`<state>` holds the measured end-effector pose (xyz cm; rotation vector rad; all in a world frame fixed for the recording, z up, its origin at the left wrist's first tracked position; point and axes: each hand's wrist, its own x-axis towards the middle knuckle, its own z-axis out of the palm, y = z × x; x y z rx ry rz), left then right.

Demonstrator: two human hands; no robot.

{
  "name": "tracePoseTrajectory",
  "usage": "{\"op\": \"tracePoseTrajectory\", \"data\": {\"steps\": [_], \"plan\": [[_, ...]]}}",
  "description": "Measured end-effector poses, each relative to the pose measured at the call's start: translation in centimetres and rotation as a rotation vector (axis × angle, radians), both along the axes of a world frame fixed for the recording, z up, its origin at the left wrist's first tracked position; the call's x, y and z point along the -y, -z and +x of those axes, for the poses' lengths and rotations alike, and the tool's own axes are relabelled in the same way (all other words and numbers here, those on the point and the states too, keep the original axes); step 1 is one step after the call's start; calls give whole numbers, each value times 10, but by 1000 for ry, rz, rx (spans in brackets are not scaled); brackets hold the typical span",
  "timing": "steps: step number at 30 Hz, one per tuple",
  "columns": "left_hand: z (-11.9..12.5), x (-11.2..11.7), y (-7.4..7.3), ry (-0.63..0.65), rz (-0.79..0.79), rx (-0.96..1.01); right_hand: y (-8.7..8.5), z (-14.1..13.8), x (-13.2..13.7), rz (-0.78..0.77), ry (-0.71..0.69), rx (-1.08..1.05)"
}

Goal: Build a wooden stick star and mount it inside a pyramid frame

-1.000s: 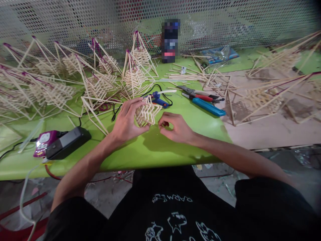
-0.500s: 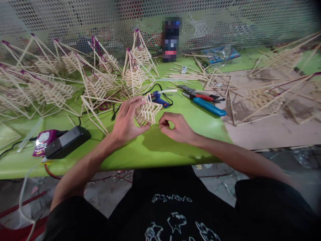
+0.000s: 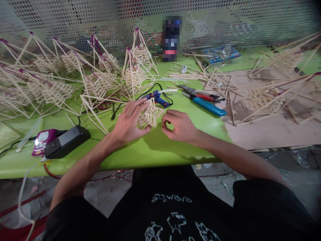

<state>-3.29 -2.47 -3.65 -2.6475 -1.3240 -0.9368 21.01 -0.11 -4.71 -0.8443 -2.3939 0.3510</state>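
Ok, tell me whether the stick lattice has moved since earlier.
Yes, slightly: against the glue gun, the stick lattice has shifted toward the person and rightward.

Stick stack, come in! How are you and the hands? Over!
Left hand gripping stick stack. Right hand curled close by, can't tell if holding anything. Glue gun just beyond.

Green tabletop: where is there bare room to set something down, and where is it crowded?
One bare patch lies between the right hand, the blue-handled tool and the pinkish board; another runs from the left hand down to the front edge of the green tabletop. Crowded: the left rear, with stick frames, and the middle rear, with loose sticks.
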Motion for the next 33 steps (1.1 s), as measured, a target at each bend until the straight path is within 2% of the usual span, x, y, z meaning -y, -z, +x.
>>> {"op": "tracePoseTrajectory", "data": {"steps": [14, 23, 28, 33], "plan": [[4, 3, -1, 6, -32, -47, -2, -1, 8, 365, 144, 369], [4, 0, 0, 46, -146, 49, -4, 1, 10, 648, 112, 317], [4, 0, -1, 66, -175, 110, -5, 2, 10, 662, 76, 238], [4, -1, -4, 100, -231, 189, -2, 5, 10, 562, 40, 82]]}}
